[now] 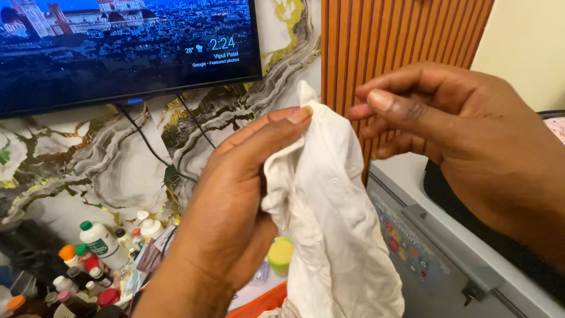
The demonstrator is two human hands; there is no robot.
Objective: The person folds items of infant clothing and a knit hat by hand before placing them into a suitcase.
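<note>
Cloth, white, crumpled, hung mid-frame, long axis vertical, top corner pinched betw. thumb & fingers of left hand. Right hand, upper right, just beside that corner, fingers loosely curled, held nothing, not touching.

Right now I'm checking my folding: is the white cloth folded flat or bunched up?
Bunched up. The white cloth hangs crumpled from the left hand, its top corner pinched; the right hand is apart.

A wide flat screen hangs at the upper left, dark-framed, showing a blue night cityscape. At the lower left crowd small bottles, white and brown with orange, green and red caps. Round coloured stickers dot the grey appliance front at lower right.
</note>
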